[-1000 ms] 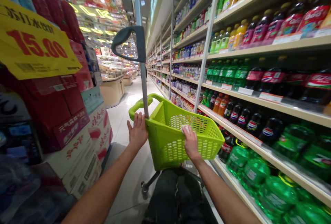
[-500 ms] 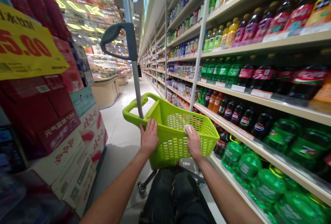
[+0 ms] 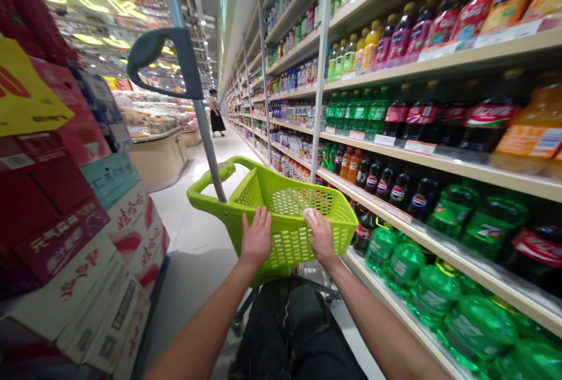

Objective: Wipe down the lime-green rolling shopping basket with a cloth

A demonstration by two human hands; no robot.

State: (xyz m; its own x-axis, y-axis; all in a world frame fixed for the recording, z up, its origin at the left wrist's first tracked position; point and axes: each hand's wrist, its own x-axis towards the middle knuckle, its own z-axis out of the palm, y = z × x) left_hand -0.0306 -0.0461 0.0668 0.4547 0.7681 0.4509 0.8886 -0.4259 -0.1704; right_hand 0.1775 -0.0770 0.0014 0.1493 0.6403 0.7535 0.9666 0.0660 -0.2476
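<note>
**Two hands at the near side of a lime-green basket, a white wad in one**

Just ahead of the knees in dark trousers, mid-view: a lime-green basket with slotted walls, on a wheeled frame partly hidden by the legs. At its left end, a slanting grey post with a dark grey loop handle high up.

On the near wall, left of centre, the left hand — fingers straight, slightly fanned, tips up at the rim, grip on nothing, thumb apart to the left. Farther right along the same rim, the right hand — fingers curled and closed around a small white wad, right at the rim. Cannot tell whether cloth or paper.

Along the right, long shelves of bottled drinks, with big green bottles low down, near the basket's right end. On the left, well apart from the hands, stacked cartons under a yellow sign. Far down the aisle, a person in a long black skirt, on the pale tiled floor.
</note>
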